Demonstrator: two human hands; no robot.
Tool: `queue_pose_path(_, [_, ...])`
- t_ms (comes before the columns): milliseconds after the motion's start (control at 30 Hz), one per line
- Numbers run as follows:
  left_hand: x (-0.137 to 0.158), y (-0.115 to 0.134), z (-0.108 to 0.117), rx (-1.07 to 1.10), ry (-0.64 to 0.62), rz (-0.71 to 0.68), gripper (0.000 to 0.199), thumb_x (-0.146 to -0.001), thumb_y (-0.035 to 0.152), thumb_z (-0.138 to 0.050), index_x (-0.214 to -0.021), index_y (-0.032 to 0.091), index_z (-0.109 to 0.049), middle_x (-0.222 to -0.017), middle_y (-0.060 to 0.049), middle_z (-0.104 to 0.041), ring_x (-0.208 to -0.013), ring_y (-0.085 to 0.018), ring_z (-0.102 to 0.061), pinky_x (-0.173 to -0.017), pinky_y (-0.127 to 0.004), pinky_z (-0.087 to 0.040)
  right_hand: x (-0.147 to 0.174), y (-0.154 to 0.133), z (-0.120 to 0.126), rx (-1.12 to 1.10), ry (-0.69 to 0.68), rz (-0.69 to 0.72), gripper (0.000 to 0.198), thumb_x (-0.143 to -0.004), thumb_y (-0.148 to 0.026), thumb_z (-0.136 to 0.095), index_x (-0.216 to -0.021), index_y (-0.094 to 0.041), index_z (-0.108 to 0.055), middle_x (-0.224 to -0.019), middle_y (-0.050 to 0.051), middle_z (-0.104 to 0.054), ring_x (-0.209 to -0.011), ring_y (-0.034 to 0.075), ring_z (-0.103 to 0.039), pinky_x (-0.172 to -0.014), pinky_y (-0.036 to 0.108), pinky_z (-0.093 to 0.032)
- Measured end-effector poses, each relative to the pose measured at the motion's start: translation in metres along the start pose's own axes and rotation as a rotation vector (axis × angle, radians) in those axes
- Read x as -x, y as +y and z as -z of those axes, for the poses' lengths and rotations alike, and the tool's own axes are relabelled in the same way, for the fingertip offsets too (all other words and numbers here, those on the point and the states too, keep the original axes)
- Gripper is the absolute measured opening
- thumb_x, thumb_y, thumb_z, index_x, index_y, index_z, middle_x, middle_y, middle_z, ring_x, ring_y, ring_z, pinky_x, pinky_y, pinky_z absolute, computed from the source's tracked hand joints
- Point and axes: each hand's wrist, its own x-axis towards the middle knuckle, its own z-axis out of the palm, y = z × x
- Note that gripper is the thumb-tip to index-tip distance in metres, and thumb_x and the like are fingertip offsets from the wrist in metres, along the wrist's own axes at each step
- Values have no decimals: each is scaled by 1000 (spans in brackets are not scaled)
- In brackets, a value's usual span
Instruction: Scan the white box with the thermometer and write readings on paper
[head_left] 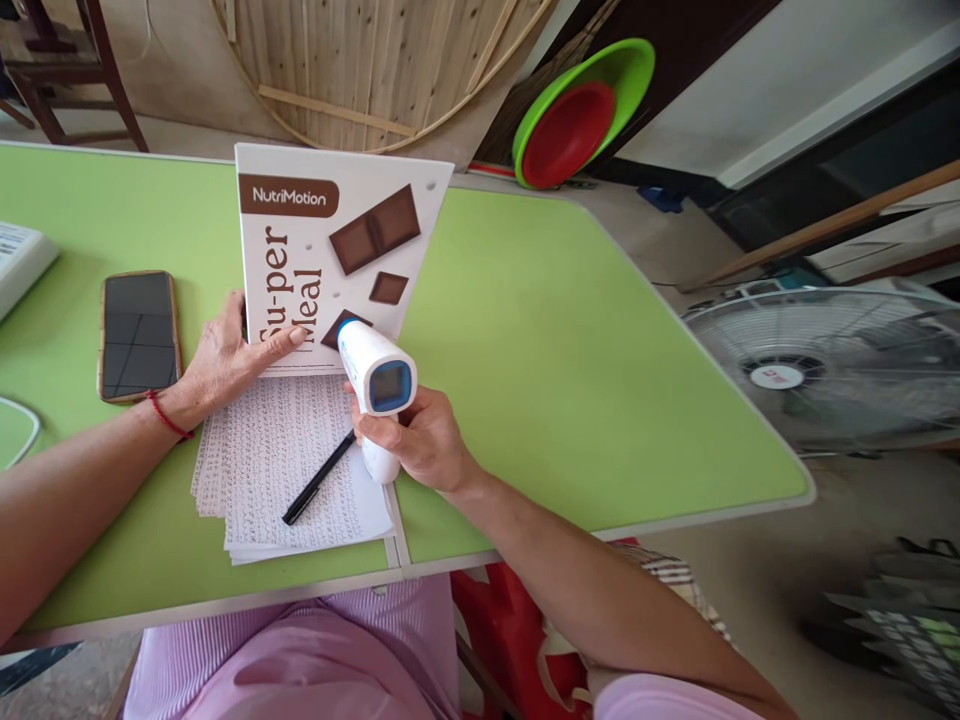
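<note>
Green table (525, 400): left hand (225, 360) pinching white box (360, 200) at lower left; right hand (429, 435) wrapped round thermometer (375, 360) facing it; pen (316, 484) on papers (259, 490).

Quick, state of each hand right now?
Left hand: closed on the NutriMotion package, thumb across its front.
Right hand: closed around the handle of the white-and-blue thermometer.

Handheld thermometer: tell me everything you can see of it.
The handheld thermometer is white, gun-shaped and plastic-looking, with blue at its nose and a blue-framed grey screen showing no readable digits. The right hand wraps its grip, part of which shows below. The screen faces the camera; the nose points toward the NutriMotion box, and whether they touch is unclear.
</note>
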Motion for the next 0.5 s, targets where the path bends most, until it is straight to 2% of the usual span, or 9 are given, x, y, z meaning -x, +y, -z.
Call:
queue_pose_path(100, [1,2,0,2,-1,5,74,-82,85,-87,-127,29,-69,-126,-11,-79,-138,-48,-68,-117,-71,-55,0,0,6,71,18,72,42,-80,-61,-89,-78,-23,-70,-73,1,-67,-64,16,-59,-61,35,-54])
queue_pose_path(200, [2,7,1,-31,0,33,81,-80,90,-84,-127,26,-69,-129,-14,-78,-138,-50,-67,-119,-75,-52,-1,3,18,159,87,261,38,-83,-59,-87,-83,-24,-72,-76,3,-72,-66,18,-63,-60,36,-57])
queue_pose_path(267, [3,10,2,-58,1,48,85,-80,94,-80,-127,25,-68,-131,-15,-77,-138,-52,-66,-120,-78,-49,-3,5,31,240,175,396,37,-86,-61,-82,-89,-24,-74,-78,4,-73,-65,20,-65,-57,37,-58])
queue_pose_path(333, [4,12,3,-63,-3,48,86,-79,96,-78,-127,25,-66,-131,-15,-77,-139,-52,-65,-121,-79,-49,-4,6,46,368,307,450,37,-88,-60,-78,-99,-24,-76,-85,6,-77,-69,22,-69,-58,39,-61])
queue_pose_path(433, [5,11,3,-62,-1,37,87,-80,98,-77,-127,26,-65,-132,-15,-76,-137,-51,-67,-118,-79,-52,-7,8,68,638,463,337,41,-90,-55,-76,-115,-22,-78,-105,12,-82,-88,30,-78,-74,46,-67])
queue_pose_path(500, [4,10,3,-72,11,36,88,-79,97,-78,-129,26,-63,-133,-16,-76,-135,-51,-69,-114,-79,-55,-10,11,79,813,454,191,49,-89,-52,-77,-126,-21,-77,-116,15,-83,-99,35,-79,-83,51,-67])
